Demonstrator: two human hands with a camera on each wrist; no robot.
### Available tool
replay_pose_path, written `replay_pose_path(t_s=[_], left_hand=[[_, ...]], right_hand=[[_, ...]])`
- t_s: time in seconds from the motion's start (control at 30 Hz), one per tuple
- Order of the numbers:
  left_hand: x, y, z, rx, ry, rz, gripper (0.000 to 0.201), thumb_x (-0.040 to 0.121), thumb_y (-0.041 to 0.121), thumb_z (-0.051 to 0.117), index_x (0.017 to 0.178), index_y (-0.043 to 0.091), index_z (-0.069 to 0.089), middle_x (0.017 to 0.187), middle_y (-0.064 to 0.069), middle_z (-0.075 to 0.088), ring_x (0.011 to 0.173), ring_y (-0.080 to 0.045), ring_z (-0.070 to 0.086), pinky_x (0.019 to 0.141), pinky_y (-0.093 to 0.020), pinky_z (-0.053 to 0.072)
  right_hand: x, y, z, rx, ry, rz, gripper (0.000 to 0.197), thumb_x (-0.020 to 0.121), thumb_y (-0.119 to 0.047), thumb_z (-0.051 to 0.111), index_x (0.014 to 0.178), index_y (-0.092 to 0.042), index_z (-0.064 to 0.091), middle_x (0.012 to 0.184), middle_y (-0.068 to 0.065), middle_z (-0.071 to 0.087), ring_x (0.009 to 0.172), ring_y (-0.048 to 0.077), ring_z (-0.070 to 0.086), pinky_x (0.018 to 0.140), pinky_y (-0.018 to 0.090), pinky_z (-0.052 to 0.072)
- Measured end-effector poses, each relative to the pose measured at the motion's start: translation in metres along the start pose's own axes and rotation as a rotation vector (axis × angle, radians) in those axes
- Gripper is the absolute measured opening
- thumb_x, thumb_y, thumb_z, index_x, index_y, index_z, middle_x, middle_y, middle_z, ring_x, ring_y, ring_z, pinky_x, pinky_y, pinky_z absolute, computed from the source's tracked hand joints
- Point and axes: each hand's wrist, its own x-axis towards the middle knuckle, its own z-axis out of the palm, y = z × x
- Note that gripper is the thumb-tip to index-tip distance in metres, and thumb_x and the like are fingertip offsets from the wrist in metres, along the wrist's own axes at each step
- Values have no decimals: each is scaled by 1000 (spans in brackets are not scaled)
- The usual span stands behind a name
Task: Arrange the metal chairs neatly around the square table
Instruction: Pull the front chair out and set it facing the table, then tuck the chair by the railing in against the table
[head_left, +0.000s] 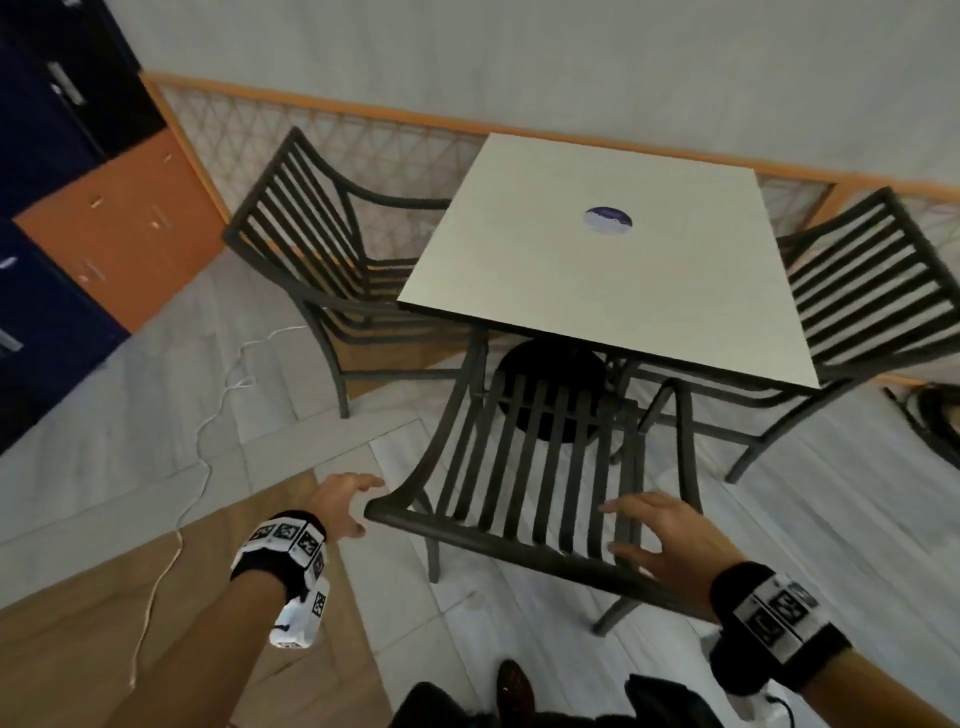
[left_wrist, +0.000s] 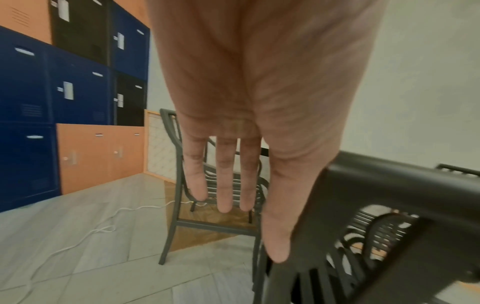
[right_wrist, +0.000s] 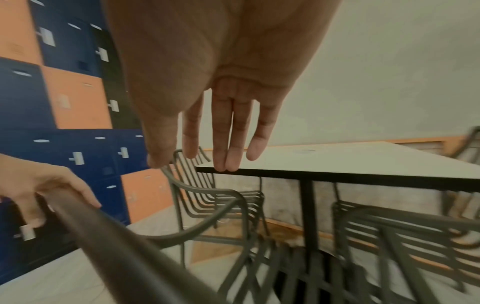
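Note:
A square white table (head_left: 597, 270) stands on a black pedestal. Three dark slatted metal chairs surround it. The near chair (head_left: 540, 447) sits with its seat partly under the table's front edge and its back towards me. A second chair (head_left: 306, 234) stands at the table's left side, and a third chair (head_left: 872, 291) at its right side. My left hand (head_left: 362, 506) is open at the left end of the near chair's top rail (left_wrist: 389, 185), fingers (left_wrist: 224, 185) straight. My right hand (head_left: 623, 527) is spread open over the rail's right part. Whether either hand touches the rail is unclear.
Blue, black and orange lockers (head_left: 62, 234) line the left wall. A white cable (head_left: 208, 441) trails across the floor near the left chair. Black cables (head_left: 930, 415) lie on the floor at the right. A low lattice panel (head_left: 363, 135) runs behind the table.

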Motion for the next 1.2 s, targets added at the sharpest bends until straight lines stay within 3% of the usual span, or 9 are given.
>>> replay_pose_path(t_s=[0.17,0.27,0.37,0.53,0.67,0.9,1.03,1.1,1.2], left_hand=[[-10,-62,-8,-76,53,-122,70,75,-1,67,137,20,41,136,-10,52,124,-21,50,100,-26,42],[-19,-107,-20,-142,89,-183,63,81,-3,58,137,20,40,137,-9,52,127,-24,48,105,-32,41],[-23,-156,-44,-149,130,-196,54,86,2,52,136,18,40,135,-10,54,126,-26,49,106,-33,39],[-12,-242,-120,-153,234,-200,41,89,9,51,128,22,50,121,-9,62,110,-24,57,98,-34,46],[7,-298,-196,-173,306,-116,35,91,9,52,125,17,53,112,-11,64,98,-23,59,89,-27,45],[81,-355,-326,-150,384,2,30,91,11,52,120,15,55,97,-4,62,94,-27,62,84,-34,49],[158,-364,-392,-41,374,79,30,93,10,48,122,14,54,104,-10,64,96,-28,62,83,-35,49],[201,-365,-421,27,354,109,32,93,11,47,125,15,52,109,-11,64,100,-29,61,85,-35,49],[266,-362,-460,100,323,147,37,93,12,47,130,14,47,118,-12,61,107,-29,58,90,-38,48]], right_hand=[[83,-62,-1,-55,-25,-248,33,90,-39,52,122,-36,46,126,-7,55,114,10,50,96,28,44],[131,-106,5,-43,-46,-313,31,91,-37,50,122,-35,47,125,-7,54,111,11,51,91,26,44],[176,-159,16,-22,-63,-350,30,91,-35,50,121,-33,48,125,-5,55,113,13,50,94,27,43],[251,-250,38,4,-71,-339,30,90,-32,50,120,-30,48,124,0,55,107,18,54,92,29,43],[309,-317,48,55,-53,-305,30,90,-30,51,120,-28,49,125,2,56,110,22,54,90,30,44],[414,-397,48,146,2,-244,32,89,-28,52,121,-26,48,120,3,59,106,22,55,88,35,48],[482,-426,37,194,19,-209,38,87,-26,55,123,-28,43,108,8,64,100,24,58,83,40,51],[523,-435,30,214,26,-199,41,85,-27,56,123,-30,39,109,10,63,99,27,60,82,46,53],[587,-448,12,200,58,-166,45,86,-26,56,127,-25,37,112,12,60,97,31,59,80,45,53]])
